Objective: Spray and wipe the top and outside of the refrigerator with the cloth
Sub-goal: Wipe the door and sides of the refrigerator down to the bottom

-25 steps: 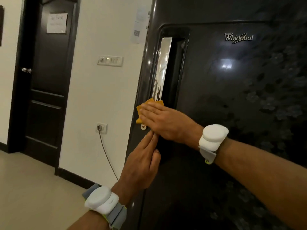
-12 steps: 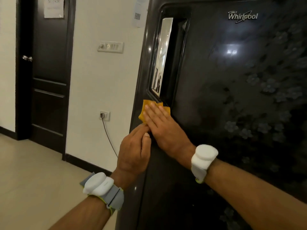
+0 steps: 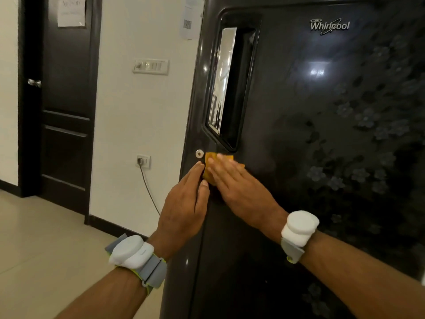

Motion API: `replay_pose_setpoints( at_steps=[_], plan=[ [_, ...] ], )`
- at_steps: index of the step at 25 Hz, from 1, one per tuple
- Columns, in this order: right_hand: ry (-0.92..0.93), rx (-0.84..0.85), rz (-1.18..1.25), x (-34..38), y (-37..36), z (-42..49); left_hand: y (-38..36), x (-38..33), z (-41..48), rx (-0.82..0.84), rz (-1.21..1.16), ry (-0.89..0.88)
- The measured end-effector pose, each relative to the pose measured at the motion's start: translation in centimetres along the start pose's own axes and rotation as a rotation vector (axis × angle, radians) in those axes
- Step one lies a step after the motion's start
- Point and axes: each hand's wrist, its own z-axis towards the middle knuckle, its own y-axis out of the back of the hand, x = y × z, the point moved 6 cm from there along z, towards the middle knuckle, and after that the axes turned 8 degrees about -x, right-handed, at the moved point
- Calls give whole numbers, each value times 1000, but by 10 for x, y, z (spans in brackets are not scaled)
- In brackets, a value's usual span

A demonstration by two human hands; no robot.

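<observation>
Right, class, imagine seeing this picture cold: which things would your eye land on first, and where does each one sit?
The yellow cloth stands out brightest, pressed flat under the right hand against the glossy black refrigerator, just below its recessed handle. Beside it the left hand rests on the door's edge, under a small round silver lock. The silver Whirlpool logo gleams at upper right.

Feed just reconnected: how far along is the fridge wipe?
Done: unclear; the door shows no wipe marks. In hand: right hand presses the yellow cloth below the handle recess, beside the lock; left hand touches the door edge. Left: likely the lower door; top out of view.
</observation>
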Motion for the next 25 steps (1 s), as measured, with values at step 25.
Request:
replay_pose_setpoints(
  at_steps=[25],
  plan=[
    [-34,41,16,51,-44,52,13,29,-2,-112,-104,98]
  ],
)
